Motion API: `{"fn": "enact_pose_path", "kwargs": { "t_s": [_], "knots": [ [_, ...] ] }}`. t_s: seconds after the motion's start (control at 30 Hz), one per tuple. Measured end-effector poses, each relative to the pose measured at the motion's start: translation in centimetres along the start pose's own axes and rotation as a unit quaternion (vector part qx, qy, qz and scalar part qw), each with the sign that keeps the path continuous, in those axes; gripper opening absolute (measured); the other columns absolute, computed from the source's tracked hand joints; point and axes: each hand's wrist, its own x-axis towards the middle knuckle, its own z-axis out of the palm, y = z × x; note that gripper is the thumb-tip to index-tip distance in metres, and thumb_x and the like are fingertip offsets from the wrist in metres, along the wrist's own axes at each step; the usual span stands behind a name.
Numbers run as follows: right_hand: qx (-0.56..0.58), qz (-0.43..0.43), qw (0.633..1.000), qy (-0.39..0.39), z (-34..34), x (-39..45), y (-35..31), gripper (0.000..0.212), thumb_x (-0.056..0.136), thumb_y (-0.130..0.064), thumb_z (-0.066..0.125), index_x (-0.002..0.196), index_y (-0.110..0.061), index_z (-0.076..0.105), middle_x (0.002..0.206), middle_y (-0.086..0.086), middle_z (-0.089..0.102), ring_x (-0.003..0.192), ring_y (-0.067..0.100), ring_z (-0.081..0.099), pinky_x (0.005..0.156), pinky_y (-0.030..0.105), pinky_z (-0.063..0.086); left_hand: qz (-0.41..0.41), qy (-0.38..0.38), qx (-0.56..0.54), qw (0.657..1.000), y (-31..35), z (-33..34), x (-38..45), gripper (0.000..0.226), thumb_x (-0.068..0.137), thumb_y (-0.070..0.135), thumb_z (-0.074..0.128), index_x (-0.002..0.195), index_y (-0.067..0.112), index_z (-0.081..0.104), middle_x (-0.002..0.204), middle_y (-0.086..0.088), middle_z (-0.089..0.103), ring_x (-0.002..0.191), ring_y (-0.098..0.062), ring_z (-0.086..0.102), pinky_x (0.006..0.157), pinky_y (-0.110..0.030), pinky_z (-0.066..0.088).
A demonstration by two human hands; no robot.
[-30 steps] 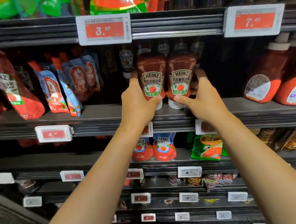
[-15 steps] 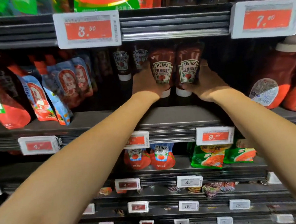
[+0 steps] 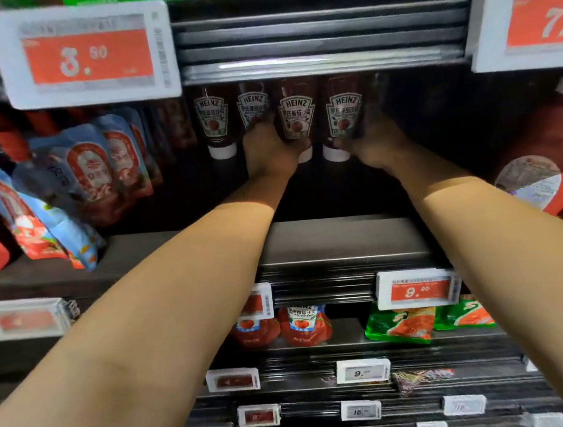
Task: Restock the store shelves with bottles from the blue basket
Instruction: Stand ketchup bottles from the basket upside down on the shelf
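The left hand [image 3: 269, 151] wraps one Heinz ketchup bottle [image 3: 296, 117] low down, the right hand [image 3: 374, 140] another [image 3: 342, 114] — both just above centre of frame. Each bottle stands cap-down, long axis upright, rising straight above its hand. Two shelved bottles [image 3: 214, 120] sit just left; setting down seems to hinge on staying upright on the shelf [image 3: 344, 238].

Blue-and-red sauce pouches [image 3: 96, 165] stand left, big red bottles [image 3: 544, 167] right, green packets [image 3: 401, 325] below.

Dark metal store shelving [image 3: 341, 242] stacked in tiers, dim inside. Red-and-white price tags [image 3: 86, 56] clipped along every shelf edge.
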Motion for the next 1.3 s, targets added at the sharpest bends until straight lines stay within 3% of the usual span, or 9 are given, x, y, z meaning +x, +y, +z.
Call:
{"fn": "enact_pose_path", "kwargs": {
  "t_s": [0.1,0.2,0.27,0.37,0.6,0.97,1.07,1.2,1.3],
  "knots": [
    [0.058,-0.013,0.998,0.004,0.3,0.2,0.6,0.069,0.083,-0.015,0.083,0.144,-0.013,0.049,0.140,0.007,0.060,0.128,0.021,0.058,0.113,0.038,0.044,-0.004,0.007,-0.009,1.000,-0.5,0.0,0.5,0.064,0.067,0.029,0.092,0.121,0.008,0.065,0.122,-0.008,0.072,0.114,-0.022,0.067,0.097,-0.037,0.054],
    [0.040,-0.011,0.999,0.021,0.4,0.2,0.4,0.068,0.078,-0.025,0.087,0.138,-0.019,0.056,0.136,-0.001,0.063,0.121,0.014,0.060,0.102,0.019,0.046,0.006,0.055,0.028,0.998,-0.2,-0.2,0.5,0.073,0.066,0.047,0.089,0.126,0.015,0.062,0.124,-0.006,0.069,0.114,-0.020,0.065,0.097,-0.031,0.053],
    [0.037,-0.009,0.998,0.060,0.5,0.0,0.0,0.070,0.072,-0.031,0.090,0.134,-0.023,0.058,0.126,-0.008,0.064,0.110,0.007,0.060,0.083,0.003,0.041,-0.024,0.106,0.074,0.991,-0.2,-0.7,0.5,0.101,0.063,0.064,0.084,0.143,0.013,0.049,0.143,-0.013,0.055,0.131,-0.027,0.052,0.103,-0.027,0.043],
    [0.017,-0.012,0.994,0.106,1.0,-0.4,-0.3,0.072,0.071,-0.035,0.090,0.133,-0.018,0.056,0.130,0.000,0.066,0.115,0.015,0.063,0.087,0.012,0.041,-0.100,0.147,0.076,0.981,-0.3,-1.7,0.3,0.148,0.049,0.076,0.084,0.160,0.010,0.012,0.163,-0.023,0.017,0.151,-0.038,0.019,0.120,-0.042,0.024],
    [-0.057,0.010,0.991,0.122,1.7,-0.2,-0.3,0.070,0.077,-0.038,0.087,0.134,-0.009,0.058,0.134,0.010,0.065,0.123,0.023,0.062,0.096,0.021,0.044,-0.181,0.072,0.017,0.981,-1.5,-0.7,0.8,0.164,0.047,0.079,0.083,0.159,0.006,-0.012,0.167,-0.017,-0.014,0.155,-0.034,-0.010,0.125,-0.042,0.002],
    [-0.069,0.041,0.991,0.108,2.8,0.7,-0.9,0.066,0.086,-0.035,0.079,0.135,0.000,0.053,0.139,0.021,0.059,0.129,0.034,0.056,0.108,0.037,0.045,-0.185,0.090,0.022,0.978,-1.2,-0.7,0.6,0.162,0.046,0.077,0.085,0.160,0.007,-0.008,0.168,-0.019,-0.005,0.155,-0.037,-0.001,0.123,-0.047,0.014],
    [-0.043,0.054,0.987,0.144,3.3,0.5,-1.3,0.080,0.087,-0.038,0.076,0.148,0.000,0.040,0.148,0.022,0.049,0.137,0.034,0.048,0.114,0.036,0.039,-0.182,0.089,0.036,0.979,-1.1,-0.9,0.4,0.160,0.048,0.079,0.083,0.160,0.008,-0.006,0.167,-0.018,-0.002,0.155,-0.036,0.002,0.122,-0.048,0.017],
    [-0.107,-0.089,0.954,0.266,2.4,0.2,-3.0,0.094,0.078,-0.047,0.076,0.153,-0.008,0.035,0.154,0.027,0.034,0.141,0.048,0.034,0.120,0.048,0.028,-0.146,0.122,0.068,0.979,-1.4,-1.1,0.0,0.135,0.056,0.065,0.088,0.157,0.013,0.014,0.159,-0.018,0.021,0.144,-0.039,0.026,0.111,-0.053,0.037],
    [-0.278,-0.220,0.916,0.186,2.5,0.8,-4.5,0.093,0.076,-0.047,0.076,0.155,-0.022,0.036,0.154,0.018,0.038,0.140,0.048,0.035,0.116,0.054,0.030,-0.066,0.098,0.054,0.992,-1.4,-0.9,0.0,0.097,0.070,0.049,0.086,0.146,0.012,0.039,0.145,-0.014,0.049,0.131,-0.033,0.050,0.103,-0.043,0.049]
  ]
}}
